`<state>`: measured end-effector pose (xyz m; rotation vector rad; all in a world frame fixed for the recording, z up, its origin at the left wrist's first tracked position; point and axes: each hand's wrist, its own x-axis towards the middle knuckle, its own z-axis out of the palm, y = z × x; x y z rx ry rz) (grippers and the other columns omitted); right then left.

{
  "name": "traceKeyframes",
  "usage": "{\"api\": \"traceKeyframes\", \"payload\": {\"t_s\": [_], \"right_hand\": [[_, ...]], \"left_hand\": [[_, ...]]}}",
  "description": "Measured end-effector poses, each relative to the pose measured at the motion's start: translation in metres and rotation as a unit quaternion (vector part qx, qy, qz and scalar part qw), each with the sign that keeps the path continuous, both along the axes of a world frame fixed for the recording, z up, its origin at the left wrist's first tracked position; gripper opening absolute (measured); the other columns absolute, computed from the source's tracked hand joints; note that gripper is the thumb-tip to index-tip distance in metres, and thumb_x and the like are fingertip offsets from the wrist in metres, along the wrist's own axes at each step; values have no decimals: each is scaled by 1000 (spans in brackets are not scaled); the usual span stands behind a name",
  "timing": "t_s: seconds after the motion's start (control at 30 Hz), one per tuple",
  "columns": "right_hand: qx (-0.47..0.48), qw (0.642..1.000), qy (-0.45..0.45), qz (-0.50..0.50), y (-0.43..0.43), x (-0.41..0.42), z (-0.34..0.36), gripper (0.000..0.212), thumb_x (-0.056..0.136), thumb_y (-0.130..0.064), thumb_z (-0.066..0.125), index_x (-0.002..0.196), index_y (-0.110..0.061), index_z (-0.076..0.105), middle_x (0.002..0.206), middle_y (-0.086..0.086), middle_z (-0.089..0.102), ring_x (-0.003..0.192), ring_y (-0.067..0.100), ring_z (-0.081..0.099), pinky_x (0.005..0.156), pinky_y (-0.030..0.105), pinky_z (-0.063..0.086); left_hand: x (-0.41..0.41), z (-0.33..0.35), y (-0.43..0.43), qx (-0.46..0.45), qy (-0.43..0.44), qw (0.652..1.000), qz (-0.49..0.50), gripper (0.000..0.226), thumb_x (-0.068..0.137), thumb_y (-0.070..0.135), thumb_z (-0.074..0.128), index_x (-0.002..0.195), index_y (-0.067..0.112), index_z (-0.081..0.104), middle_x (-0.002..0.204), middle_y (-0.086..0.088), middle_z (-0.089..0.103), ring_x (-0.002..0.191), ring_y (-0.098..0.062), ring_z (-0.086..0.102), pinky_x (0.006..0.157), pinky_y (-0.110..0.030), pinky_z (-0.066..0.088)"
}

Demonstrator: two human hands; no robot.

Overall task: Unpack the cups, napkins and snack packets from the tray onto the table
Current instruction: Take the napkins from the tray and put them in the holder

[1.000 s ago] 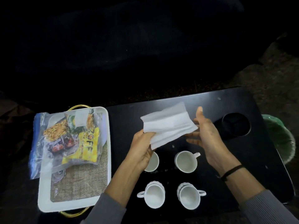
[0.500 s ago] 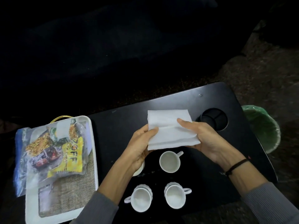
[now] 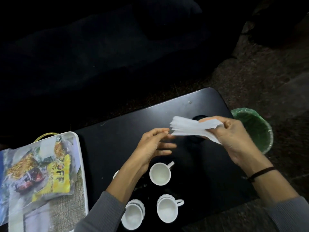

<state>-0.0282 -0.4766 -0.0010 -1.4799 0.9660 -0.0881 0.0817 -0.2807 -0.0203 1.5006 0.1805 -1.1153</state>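
My right hand (image 3: 234,136) grips a stack of white napkins (image 3: 192,128) above the right part of the black table (image 3: 120,139). The stack's free edge points left. My left hand (image 3: 153,146) hovers just left of that edge with fingers apart, its fingertips close to the napkins and holding nothing. Several white cups stand on the table below my hands: one (image 3: 160,173) in the middle, two (image 3: 167,210) (image 3: 133,215) near the front edge, another (image 3: 115,174) mostly hidden by my left forearm. Snack packets (image 3: 50,173) in a clear bag lie on the white tray (image 3: 78,141) at the left.
A round recessed cup holder (image 3: 199,117) in the table sits behind the napkins. A bin with a green liner (image 3: 254,128) stands off the table's right end. The tray has a gold handle (image 3: 44,136) and a woven mat (image 3: 73,213).
My right hand has carried the napkins to the right and tilted them edge-on. My left hand has let go of the stack. The view has shifted rightward.
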Motion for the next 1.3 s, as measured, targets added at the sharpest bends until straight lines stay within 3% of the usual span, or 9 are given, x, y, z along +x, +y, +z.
{"api": "traceKeyframes", "payload": {"t_s": [0.1,0.27,0.43,0.57,0.73,1.0,1.1,1.17,1.3], "right_hand": [[-121,992,41,4,-23,-11,4,23,89,-13,66,87,-29,82,84,-2,81,86,19,76,78,38,60],[-301,940,146,67,-33,-14,10,28,87,-17,56,84,-35,77,69,-17,67,67,-1,58,51,10,37],[-361,917,145,94,-26,-1,1,27,87,-2,54,95,-11,79,85,14,75,75,25,60,60,25,38],[-381,909,135,104,-23,10,-11,13,85,0,54,84,4,66,76,20,67,75,38,62,66,43,50],[-417,897,121,83,-21,18,-19,10,86,-3,56,83,2,64,83,20,65,78,36,58,66,38,40],[-340,933,119,9,-22,13,-14,24,90,-10,54,87,-14,78,72,5,65,68,21,57,55,25,37],[-325,938,123,-8,-22,9,-11,19,88,-15,58,87,-18,76,66,-6,62,61,5,54,50,11,36],[-329,935,126,29,-22,8,-10,16,86,-13,60,85,-15,76,70,3,68,68,20,62,57,25,44],[-330,923,167,109,-19,8,-18,18,86,-10,63,96,-13,78,95,16,73,91,35,67,75,30,49]], "left_hand": [[-3,-2,-9,2,2,1000,-15,21,103,18,56,120,13,67,106,-5,80,89,-26,79,71,-32,63],[-6,-8,-18,6,3,1000,-30,21,102,19,56,119,15,68,105,-4,80,90,-25,78,74,-34,63],[-7,-12,-21,10,6,999,-32,21,102,19,55,119,15,68,105,-3,80,90,-25,78,70,-30,63],[-7,-15,-24,14,9,999,-33,22,103,18,54,118,16,69,104,-2,80,90,-24,78,70,-30,63],[-6,-18,-27,18,12,999,-29,22,103,17,52,118,14,68,104,-3,80,89,-24,79,69,-29,63],[-8,-17,-29,22,15,999,-33,23,104,16,51,118,14,69,105,-5,80,91,-26,78,70,-31,62],[-8,-17,-30,26,15,999,-34,23,104,16,51,118,13,69,105,-6,80,89,-25,78,69,-30,62],[-8,-16,-31,30,14,999,-36,23,104,15,51,118,12,69,105,-6,80,88,-24,78,69,-29,62],[-9,-15,-32,38,9,999,-36,23,104,16,51,118,13,69,105,-5,80,87,-23,78,68,-29,62]]}}
